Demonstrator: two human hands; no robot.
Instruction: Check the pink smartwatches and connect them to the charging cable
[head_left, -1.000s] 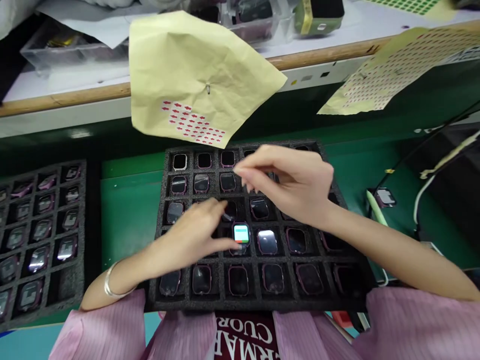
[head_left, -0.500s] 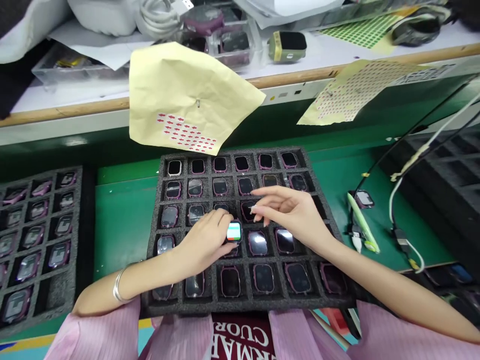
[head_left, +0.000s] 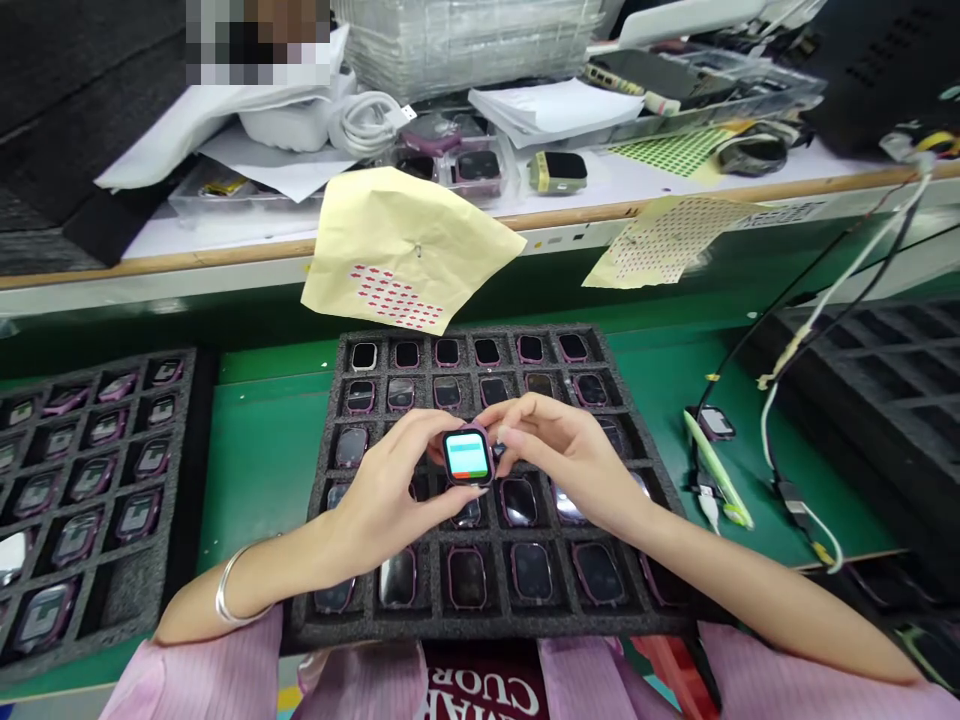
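A strapless smartwatch point(head_left: 468, 456) with a lit white and cyan screen, red and green along its lower edge, is held above the foam tray point(head_left: 501, 522). My left hand point(head_left: 397, 480) grips it from the left, thumb below and fingers above. At the watch's right edge, the fingers and thumb of my right hand point(head_left: 559, 445) are pinched together against its side; the exact contact is partly hidden. Beneath both hands, the tray's compartments hold several dark-screened watch bodies, many in purple frames, such as the watch point(head_left: 466, 577) near the front.
Another foam tray point(head_left: 142, 570) of watches stands on the left. To the right lie a green pen-like tool point(head_left: 716, 468), a small watch point(head_left: 718, 422) and cables point(head_left: 769, 400). Yellow sticker sheets point(head_left: 409, 235) hang from the shelf edge point(head_left: 555, 215), above the far end of the tray.
The lit watch has been raised and turned more toward me in my left hand. My right hand has moved left and down, from above the tray to the watch's side. The view has tilted upward.
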